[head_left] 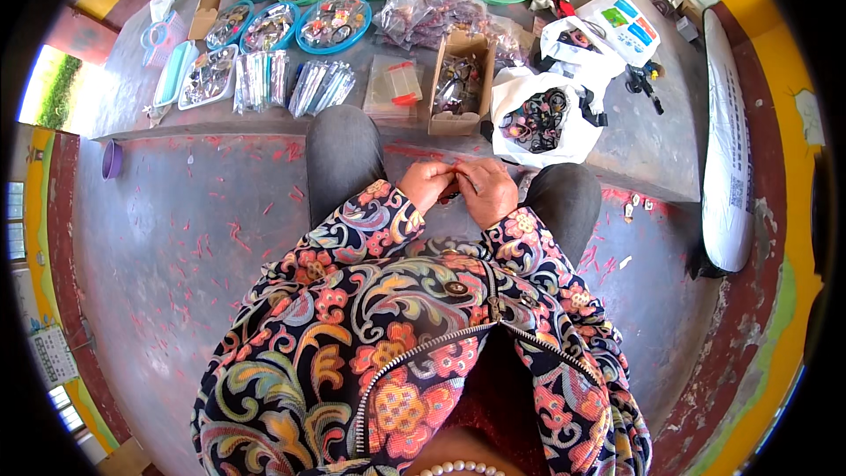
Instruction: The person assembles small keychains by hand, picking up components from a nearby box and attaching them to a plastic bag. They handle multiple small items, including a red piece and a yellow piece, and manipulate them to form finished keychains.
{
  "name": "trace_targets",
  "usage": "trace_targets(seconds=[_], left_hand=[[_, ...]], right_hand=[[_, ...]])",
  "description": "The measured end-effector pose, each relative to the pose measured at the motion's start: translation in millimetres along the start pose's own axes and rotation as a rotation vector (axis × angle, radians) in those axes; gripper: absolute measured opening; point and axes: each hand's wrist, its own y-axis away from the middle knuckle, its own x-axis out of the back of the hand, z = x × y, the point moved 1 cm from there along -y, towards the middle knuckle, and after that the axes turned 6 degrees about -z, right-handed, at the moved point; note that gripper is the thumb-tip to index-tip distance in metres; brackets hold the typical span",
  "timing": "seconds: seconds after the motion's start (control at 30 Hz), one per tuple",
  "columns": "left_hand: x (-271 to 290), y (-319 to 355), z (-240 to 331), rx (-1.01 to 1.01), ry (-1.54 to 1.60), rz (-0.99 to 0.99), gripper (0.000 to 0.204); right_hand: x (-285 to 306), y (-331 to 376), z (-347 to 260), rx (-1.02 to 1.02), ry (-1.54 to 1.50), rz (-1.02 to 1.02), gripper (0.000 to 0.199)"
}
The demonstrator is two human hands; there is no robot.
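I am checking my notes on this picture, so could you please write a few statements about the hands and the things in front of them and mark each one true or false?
1. The left hand and right hand meet between the knees around a small item. True.
2. The cardboard box in front of the knees is closed. False: it is open, with small items inside.
3. The white bag lies right of the box. True.
4. The round trays have red rims. False: their rims are blue and green.
5. The purple bowl lies at the far left. True.
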Motion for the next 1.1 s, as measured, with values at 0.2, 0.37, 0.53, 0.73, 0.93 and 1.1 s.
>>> trace_targets(seconds=[0.2,0.37,0.53,0.73,0.93,1.1], left_hand=[[-5,7,13,-0.013,-0.192,-0.042,0.019],[-7,11,23,-0.086,-0.525,-0.032,0.019],[-4,9,15,-0.177,-0.757,-0.032,0.019],[-4,7,7,-0.236,-0.769,0.004,0.019],[-9,12,22,-0.14,-0.598,-0.025,0.018],[-4,7,8,-0.089,-0.16,-0.116,0.021]], right_hand=[[0,0,-1,0.008,0.054,-0.012,0.008],[-1,0,0,0.024,0.095,-0.038,0.006],[-2,2,1,0.006,0.133,-0.102,0.006],[-5,4,2,-0.003,0.122,-0.115,0.006],[-5,5,7,-0.108,0.013,-0.061,0.016],[-9,7,34,-0.403,-0.197,0.019,0.022]])
